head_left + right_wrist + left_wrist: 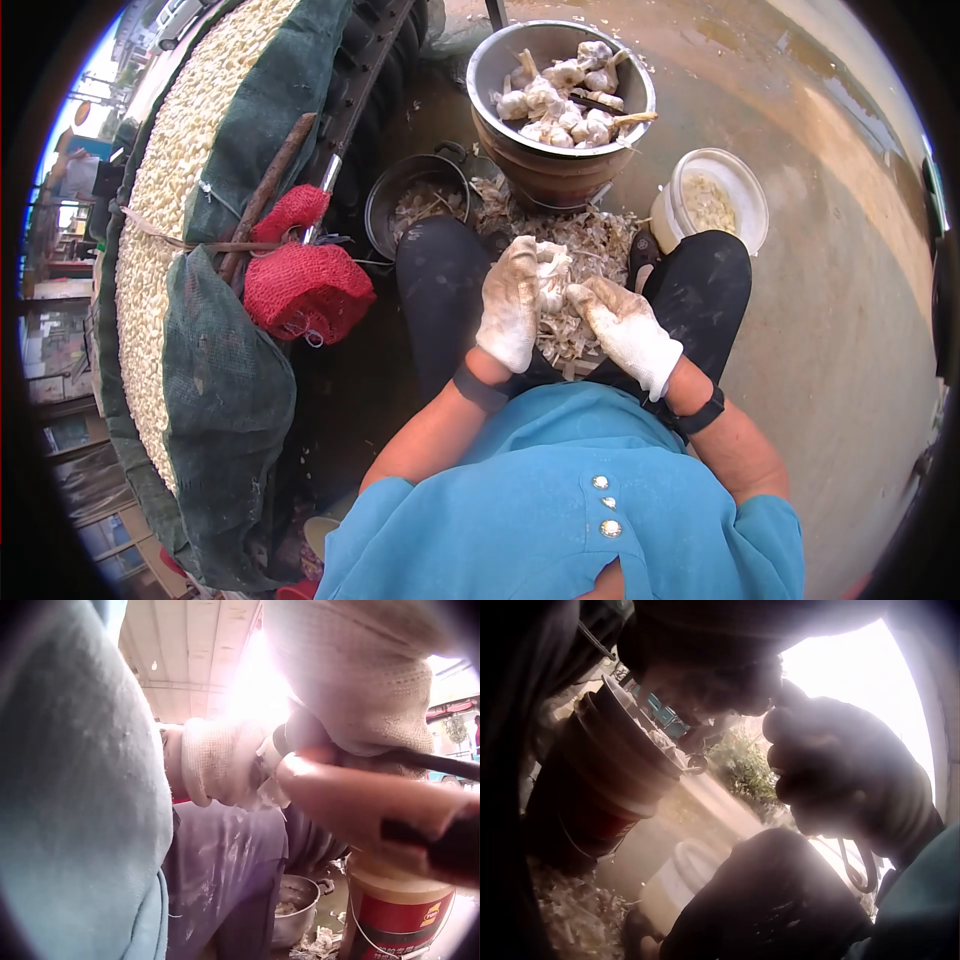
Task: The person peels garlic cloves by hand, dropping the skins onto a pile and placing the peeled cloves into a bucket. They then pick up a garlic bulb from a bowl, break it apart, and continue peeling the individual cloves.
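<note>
In the head view, a pale garlic bulb (pixel 553 280) is held between two gloved hands, low over the lap. My left hand (pixel 510 308) grips its left side, fingers pointing up and away. From the right, my right hand (pixel 625 332) pinches the bulb with thumb and fingertips. Both gloves are white knit, stained brown on the fingers. The left wrist view is dark, with the right hand (pixel 840 765) curled in silhouette. In the right wrist view, the left glove (pixel 217 761) faces the right hand (pixel 356 675), and papery skin shows between them.
Whole garlic bulbs (pixel 545 97) fill a metal basin (pixel 561 149) set on a bucket (pixel 397 915). A pot (pixel 376 205) and a white tub (pixel 748 190) flank it. Peeled skins (pixel 590 240) litter the ground. Leftward stand a green sack (pixel 225 370) of pale cloves and a red mesh bag (pixel 305 285).
</note>
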A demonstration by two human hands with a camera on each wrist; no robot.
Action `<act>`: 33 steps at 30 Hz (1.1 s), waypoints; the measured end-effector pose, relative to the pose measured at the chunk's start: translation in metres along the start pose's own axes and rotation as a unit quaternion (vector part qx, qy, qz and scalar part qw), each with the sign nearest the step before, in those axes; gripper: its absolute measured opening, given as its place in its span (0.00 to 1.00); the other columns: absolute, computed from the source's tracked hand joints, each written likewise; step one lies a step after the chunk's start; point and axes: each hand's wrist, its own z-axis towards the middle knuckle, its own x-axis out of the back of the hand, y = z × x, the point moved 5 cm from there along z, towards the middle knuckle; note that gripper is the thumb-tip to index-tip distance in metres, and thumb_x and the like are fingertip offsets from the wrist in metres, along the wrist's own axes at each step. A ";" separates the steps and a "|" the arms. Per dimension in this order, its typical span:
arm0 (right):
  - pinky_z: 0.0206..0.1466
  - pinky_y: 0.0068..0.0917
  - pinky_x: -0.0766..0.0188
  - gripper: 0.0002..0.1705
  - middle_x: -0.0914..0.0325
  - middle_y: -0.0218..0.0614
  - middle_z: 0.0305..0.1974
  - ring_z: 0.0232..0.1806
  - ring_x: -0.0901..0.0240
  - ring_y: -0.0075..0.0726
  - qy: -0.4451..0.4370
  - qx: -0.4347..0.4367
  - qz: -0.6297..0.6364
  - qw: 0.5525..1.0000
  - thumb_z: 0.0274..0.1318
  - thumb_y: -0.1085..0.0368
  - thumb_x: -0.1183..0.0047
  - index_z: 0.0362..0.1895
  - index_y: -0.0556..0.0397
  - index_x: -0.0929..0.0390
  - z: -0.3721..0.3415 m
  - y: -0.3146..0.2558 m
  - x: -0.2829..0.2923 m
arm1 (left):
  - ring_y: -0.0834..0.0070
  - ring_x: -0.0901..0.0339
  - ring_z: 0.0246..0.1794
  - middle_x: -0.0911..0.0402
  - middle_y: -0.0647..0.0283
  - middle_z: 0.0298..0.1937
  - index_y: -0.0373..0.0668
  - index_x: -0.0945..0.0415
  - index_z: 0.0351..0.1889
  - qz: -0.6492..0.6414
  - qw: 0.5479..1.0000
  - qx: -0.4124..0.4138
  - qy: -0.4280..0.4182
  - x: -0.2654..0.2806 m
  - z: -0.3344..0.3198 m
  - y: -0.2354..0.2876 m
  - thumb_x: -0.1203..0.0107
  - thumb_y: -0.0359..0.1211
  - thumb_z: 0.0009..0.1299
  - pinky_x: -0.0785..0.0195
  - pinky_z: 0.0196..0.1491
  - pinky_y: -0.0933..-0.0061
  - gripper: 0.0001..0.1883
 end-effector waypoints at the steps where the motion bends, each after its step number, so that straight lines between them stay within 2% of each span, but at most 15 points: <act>1: 0.49 0.38 0.30 0.15 0.23 0.48 0.41 0.45 0.27 0.54 0.006 -0.006 -0.022 1.000 0.64 0.57 0.55 0.45 0.53 0.24 -0.001 -0.004 0.002 | 0.81 0.24 0.35 0.22 0.64 0.41 0.38 0.27 0.49 0.023 1.000 -0.002 0.007 0.001 0.001 0.000 0.56 0.58 0.73 0.28 0.31 0.81 0.30; 3: 0.48 0.39 0.30 0.15 0.23 0.48 0.41 0.45 0.27 0.55 0.011 -0.013 -0.044 0.999 0.64 0.57 0.55 0.45 0.53 0.24 -0.002 -0.003 0.002 | 0.81 0.24 0.35 0.22 0.64 0.41 0.38 0.28 0.49 0.046 0.999 -0.003 0.014 0.002 0.002 -0.001 0.55 0.59 0.72 0.28 0.31 0.81 0.30; 5: 0.36 0.28 0.33 0.15 0.29 0.39 0.26 0.28 0.36 0.29 0.023 0.041 -0.009 0.999 0.66 0.55 0.52 0.41 0.55 0.24 -0.003 0.000 -0.002 | 0.80 0.24 0.36 0.22 0.63 0.43 0.38 0.28 0.50 -0.002 1.000 -0.011 0.004 0.000 0.001 -0.002 0.54 0.59 0.72 0.28 0.32 0.81 0.31; 9: 0.37 0.29 0.32 0.15 0.27 0.40 0.26 0.29 0.33 0.31 0.043 0.033 0.002 0.999 0.66 0.56 0.52 0.41 0.55 0.23 -0.001 -0.001 -0.001 | 0.79 0.24 0.38 0.22 0.63 0.42 0.36 0.26 0.48 0.002 1.000 -0.014 0.009 -0.001 0.002 -0.007 0.59 0.59 0.73 0.27 0.38 0.78 0.32; 11: 0.48 0.38 0.30 0.19 0.22 0.48 0.40 0.44 0.26 0.54 -0.020 -0.050 -0.026 0.998 0.65 0.52 0.56 0.45 0.53 0.24 -0.003 -0.009 0.001 | 0.79 0.25 0.39 0.22 0.63 0.42 0.36 0.27 0.48 0.059 0.998 -0.032 0.005 0.000 0.004 -0.009 0.57 0.59 0.73 0.27 0.39 0.77 0.32; 15: 0.47 0.38 0.30 0.21 0.22 0.48 0.39 0.43 0.26 0.54 0.032 0.013 -0.027 0.999 0.65 0.49 0.55 0.45 0.54 0.23 -0.001 0.004 -0.003 | 0.79 0.25 0.39 0.22 0.64 0.41 0.37 0.27 0.47 0.127 0.989 -0.070 0.026 0.005 0.008 -0.021 0.59 0.60 0.73 0.27 0.41 0.76 0.32; 17: 0.45 0.37 0.30 0.24 0.21 0.47 0.36 0.40 0.25 0.49 0.007 -0.001 0.003 1.000 0.65 0.47 0.55 0.45 0.55 0.23 -0.001 0.002 -0.005 | 0.62 0.22 0.38 0.21 0.56 0.39 0.36 0.27 0.45 0.151 0.979 -0.138 0.014 0.002 0.007 -0.015 0.58 0.51 0.76 0.31 0.45 0.65 0.24; 20: 0.38 0.31 0.31 0.22 0.22 0.38 0.31 0.33 0.28 0.34 0.007 -0.036 0.076 0.996 0.65 0.48 0.54 0.42 0.56 0.22 0.000 0.009 -0.011 | 0.75 0.24 0.40 0.21 0.62 0.40 0.38 0.27 0.44 0.252 0.950 -0.181 0.026 -0.001 0.005 -0.009 0.64 0.60 0.74 0.30 0.45 0.74 0.32; 21: 0.38 0.31 0.31 0.22 0.22 0.38 0.31 0.33 0.28 0.34 0.008 -0.036 0.077 0.996 0.65 0.48 0.54 0.42 0.56 0.22 0.000 0.009 -0.010 | 0.71 0.23 0.39 0.21 0.61 0.38 0.38 0.26 0.43 0.267 0.933 -0.241 0.026 -0.008 0.001 -0.002 0.64 0.58 0.75 0.31 0.44 0.72 0.31; 23: 0.23 0.16 0.43 0.18 0.30 0.19 0.25 0.22 0.40 0.15 -0.048 -0.131 0.293 0.946 0.67 0.52 0.52 0.53 0.47 0.23 -0.002 0.017 -0.016 | 0.69 0.23 0.38 0.22 0.60 0.37 0.38 0.25 0.42 0.283 0.925 -0.249 0.039 -0.013 0.000 0.001 0.64 0.57 0.75 0.31 0.44 0.71 0.31; 26: 0.18 0.12 0.56 0.17 0.37 0.15 0.21 0.17 0.50 0.10 -0.100 -0.155 0.333 0.925 0.66 0.51 0.52 0.53 0.42 0.24 -0.007 0.017 -0.011 | 0.64 0.23 0.36 0.23 0.58 0.36 0.37 0.24 0.39 0.300 0.919 -0.247 0.061 -0.015 -0.002 0.001 0.65 0.56 0.76 0.32 0.43 0.69 0.30; 28: 0.17 0.14 0.55 0.16 0.38 0.14 0.21 0.17 0.50 0.11 -0.103 -0.145 0.341 0.923 0.66 0.50 0.52 0.51 0.43 0.24 -0.006 0.017 -0.008 | 0.64 0.23 0.36 0.23 0.57 0.36 0.37 0.25 0.40 0.305 0.915 -0.257 0.061 -0.016 -0.002 0.001 0.65 0.56 0.76 0.32 0.44 0.68 0.30; 30: 0.25 0.16 0.45 0.12 0.34 0.17 0.24 0.22 0.45 0.13 -0.118 -0.174 0.383 0.900 0.65 0.54 0.51 0.32 0.45 0.26 -0.007 0.015 -0.006 | 0.64 0.23 0.37 0.23 0.57 0.36 0.37 0.25 0.40 0.307 0.917 -0.249 0.051 -0.015 -0.001 0.001 0.65 0.56 0.76 0.32 0.44 0.68 0.30; 31: 0.25 0.16 0.45 0.12 0.34 0.17 0.24 0.22 0.45 0.13 -0.118 -0.174 0.383 0.900 0.65 0.54 0.51 0.32 0.45 0.26 -0.007 0.014 -0.006 | 0.64 0.23 0.37 0.23 0.57 0.36 0.37 0.25 0.40 0.309 0.919 -0.241 0.040 -0.015 -0.001 0.000 0.65 0.56 0.76 0.32 0.44 0.68 0.30; 33: 0.21 0.14 0.45 0.17 0.33 0.16 0.25 0.21 0.42 0.12 -0.123 -0.172 0.312 0.926 0.66 0.52 0.51 0.50 0.46 0.23 -0.005 0.014 -0.005 | 0.64 0.23 0.37 0.23 0.57 0.35 0.37 0.25 0.41 0.312 0.920 -0.234 0.038 -0.013 0.000 -0.001 0.65 0.56 0.76 0.32 0.44 0.68 0.30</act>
